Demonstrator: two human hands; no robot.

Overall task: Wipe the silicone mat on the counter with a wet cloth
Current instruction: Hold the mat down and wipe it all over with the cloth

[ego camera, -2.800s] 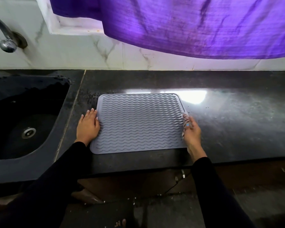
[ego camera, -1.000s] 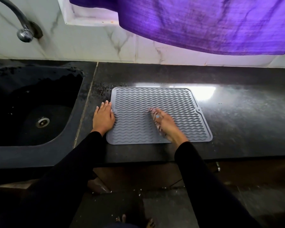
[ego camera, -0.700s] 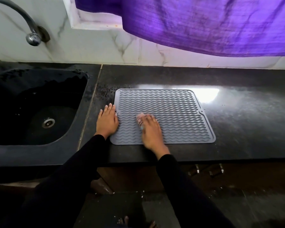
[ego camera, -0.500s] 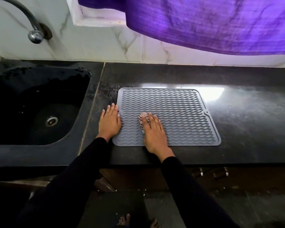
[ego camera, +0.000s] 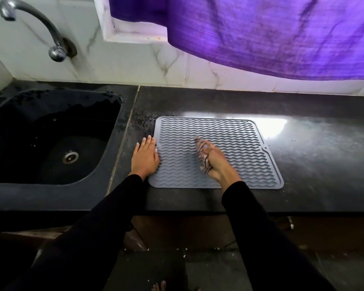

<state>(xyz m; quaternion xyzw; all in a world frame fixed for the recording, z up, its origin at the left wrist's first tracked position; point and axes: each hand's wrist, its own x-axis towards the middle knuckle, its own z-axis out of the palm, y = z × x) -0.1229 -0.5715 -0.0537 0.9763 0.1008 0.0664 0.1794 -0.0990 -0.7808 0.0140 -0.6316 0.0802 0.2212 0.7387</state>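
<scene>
Head view looks down on a grey ribbed silicone mat (ego camera: pixel 229 143) lying flat on the black counter (ego camera: pixel 324 160), just right of the black sink (ego camera: pixel 51 143); right hand (ego camera: pixel 215 159) sits near the mat's middle, fingers curled round a striped cloth (ego camera: pixel 202 153) pressed to the ribs; left hand (ego camera: pixel 145 158) rests flat, fingers straight, at the mat's left edge; a purple curtain (ego camera: pixel 261 34) hangs behind the mat.

Left hand (ego camera: pixel 145 159) flat, fingers straight, centre-left of frame. Right hand (ego camera: pixel 213 159) at centre, blurred, fingers curled.
</scene>
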